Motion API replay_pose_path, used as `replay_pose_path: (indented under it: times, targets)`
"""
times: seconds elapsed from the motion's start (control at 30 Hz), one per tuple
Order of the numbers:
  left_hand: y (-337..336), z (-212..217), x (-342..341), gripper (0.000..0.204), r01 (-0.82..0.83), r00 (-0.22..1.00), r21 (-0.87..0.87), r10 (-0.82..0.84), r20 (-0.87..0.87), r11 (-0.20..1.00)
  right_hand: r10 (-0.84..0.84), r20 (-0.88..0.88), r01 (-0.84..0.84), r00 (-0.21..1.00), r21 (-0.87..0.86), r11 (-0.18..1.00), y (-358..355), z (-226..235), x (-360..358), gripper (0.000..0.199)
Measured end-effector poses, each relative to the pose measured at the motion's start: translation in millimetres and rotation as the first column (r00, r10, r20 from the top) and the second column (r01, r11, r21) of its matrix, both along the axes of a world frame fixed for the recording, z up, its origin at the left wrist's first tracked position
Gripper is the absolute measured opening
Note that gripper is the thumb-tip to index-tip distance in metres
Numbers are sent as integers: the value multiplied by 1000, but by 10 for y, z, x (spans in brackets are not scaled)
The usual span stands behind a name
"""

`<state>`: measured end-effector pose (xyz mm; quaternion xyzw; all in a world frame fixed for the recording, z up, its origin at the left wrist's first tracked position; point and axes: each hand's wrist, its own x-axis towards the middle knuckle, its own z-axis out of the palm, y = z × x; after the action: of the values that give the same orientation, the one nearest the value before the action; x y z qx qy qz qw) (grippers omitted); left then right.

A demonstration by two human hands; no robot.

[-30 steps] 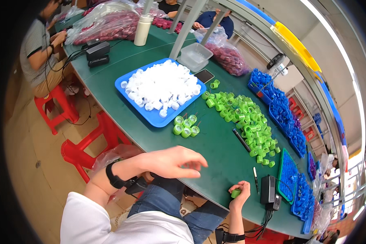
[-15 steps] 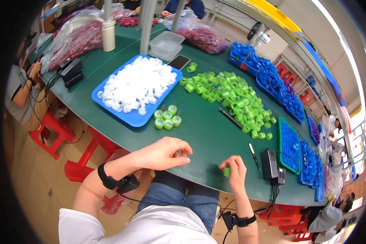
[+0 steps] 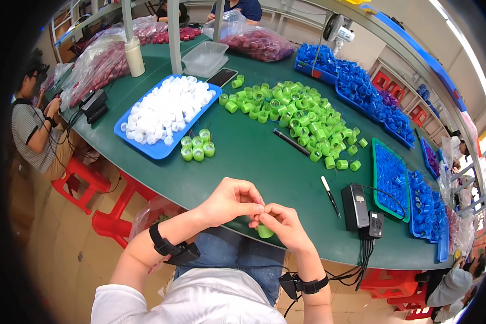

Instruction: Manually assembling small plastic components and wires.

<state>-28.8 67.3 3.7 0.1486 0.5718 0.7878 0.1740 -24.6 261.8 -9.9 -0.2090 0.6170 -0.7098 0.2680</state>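
Close to the table's front edge, my right hand is closed around a small green plastic cylinder, whose lower part shows below the fingers. My left hand meets it from the left, its thumb and forefinger pinched just above that cylinder. Whatever lies between those fingertips is too small to make out. Beyond the left hand stands a tight group of several green cylinders with whitish insides and thin wires. Farther off, a large loose heap of the same green parts covers the middle of the table.
A blue tray of white caps stands at the left. A black pen lies by the heap, and a white-and-black pen lies beside black power boxes with cables. Trays of blue parts line the right side.
My right hand has brought the green cylinder left and my left hand has moved right, so their fingertips now meet. The head view has shifted slightly.
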Motion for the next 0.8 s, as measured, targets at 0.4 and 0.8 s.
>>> replay_pose_path:
  times: [0.4, 0.8]
  targets:
    - [171, 288, -39, 14, -237, 905, -337, 80, -419, 911, -256, -154, 261, 954, 15, 965, 16, 152, 87, 18]
    - [-113, 369, 79, 9, -157, 982, -114, 143, -123, 981, -216, -267, 227, 939, 11, 974, -77, 293, -31, 20]
